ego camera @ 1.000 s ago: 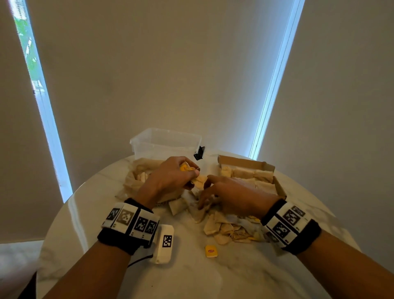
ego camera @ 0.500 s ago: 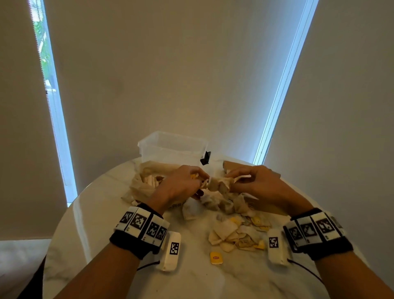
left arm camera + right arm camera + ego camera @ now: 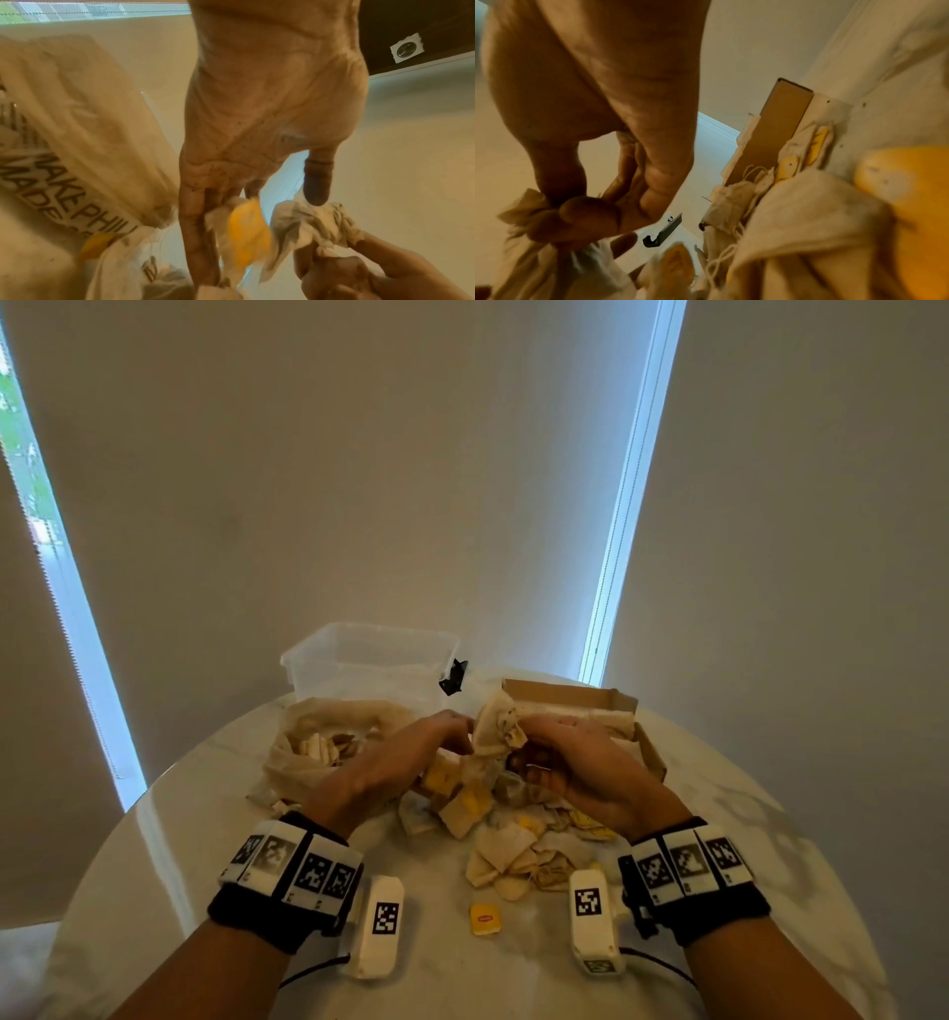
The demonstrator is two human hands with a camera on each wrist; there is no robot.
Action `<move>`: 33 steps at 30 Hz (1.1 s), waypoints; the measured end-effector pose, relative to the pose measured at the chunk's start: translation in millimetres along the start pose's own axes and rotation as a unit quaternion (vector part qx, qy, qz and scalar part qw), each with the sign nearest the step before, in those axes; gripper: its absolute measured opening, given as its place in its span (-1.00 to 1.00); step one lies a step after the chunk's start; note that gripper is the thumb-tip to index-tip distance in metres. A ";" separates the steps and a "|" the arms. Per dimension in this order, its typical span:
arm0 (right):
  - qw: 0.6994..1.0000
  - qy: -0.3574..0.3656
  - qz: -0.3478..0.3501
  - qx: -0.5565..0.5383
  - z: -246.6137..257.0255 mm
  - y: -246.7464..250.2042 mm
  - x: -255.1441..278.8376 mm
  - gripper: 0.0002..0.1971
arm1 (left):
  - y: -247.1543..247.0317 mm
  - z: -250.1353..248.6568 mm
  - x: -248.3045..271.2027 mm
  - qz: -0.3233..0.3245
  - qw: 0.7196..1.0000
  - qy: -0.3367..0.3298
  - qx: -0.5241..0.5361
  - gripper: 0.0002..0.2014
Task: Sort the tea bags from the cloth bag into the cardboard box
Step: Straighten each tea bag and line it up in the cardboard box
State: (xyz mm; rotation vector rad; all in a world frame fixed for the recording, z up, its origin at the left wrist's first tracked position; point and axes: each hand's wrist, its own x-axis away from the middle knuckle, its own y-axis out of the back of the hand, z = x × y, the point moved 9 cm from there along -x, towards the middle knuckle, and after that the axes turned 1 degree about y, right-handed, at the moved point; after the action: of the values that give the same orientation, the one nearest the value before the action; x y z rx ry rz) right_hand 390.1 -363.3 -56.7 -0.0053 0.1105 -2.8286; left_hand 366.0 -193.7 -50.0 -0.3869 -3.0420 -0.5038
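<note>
Both hands meet over the middle of the round table, holding one tangled clump of tea bags (image 3: 495,734) with strings and yellow tags. My left hand (image 3: 454,734) pinches the clump's left side; a yellow-tagged tea bag (image 3: 246,233) sits between its fingers. My right hand (image 3: 534,749) grips the clump's right side, thumb and fingers bunched on crumpled tea bags (image 3: 526,205). The cloth bag (image 3: 318,742) lies open on the left with tea bags inside. The cardboard box (image 3: 624,706) stands behind my right hand, holding tea bags. More loose tea bags (image 3: 518,857) lie piled below the hands.
A clear plastic tub (image 3: 369,660) stands at the back, with a small black clip (image 3: 453,677) beside it. A single yellow tag (image 3: 485,919) lies near the table's front. The white marble table (image 3: 179,839) ends close to the wall and blinds.
My right hand left the pile on the table and rose with tea bags to meet my left hand. Both now hold the clump higher, near the box's left corner.
</note>
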 end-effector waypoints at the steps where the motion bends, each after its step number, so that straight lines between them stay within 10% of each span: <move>1: 1.000 -0.012 0.004 0.004 -2.6 -2.2 1.3 -0.72 | -1.6 -0.1 -0.8 0.007 1.000 -0.004 0.007 -0.70; 19: 0.991 0.059 -0.090 0.076 10.0 23.2 3.2 -0.72 | 14.6 3.7 -11.1 -0.064 0.994 -0.080 0.035 -0.74; 26: 0.990 0.031 -0.060 0.121 7.2 15.0 0.8 -0.36 | 12.9 1.0 -11.9 -0.098 0.992 -0.082 0.006 -0.53; 33: 0.996 0.006 -0.027 0.081 4.5 13.5 -1.3 -0.32 | -2.0 2.1 -14.8 -0.066 0.996 -0.054 0.034 -0.78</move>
State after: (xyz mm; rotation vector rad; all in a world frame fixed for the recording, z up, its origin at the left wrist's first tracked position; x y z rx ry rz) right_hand 395.6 -376.0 -53.2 0.0440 -0.1188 -2.8829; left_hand 379.8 -198.4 -53.7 -0.2173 -3.1945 -0.3951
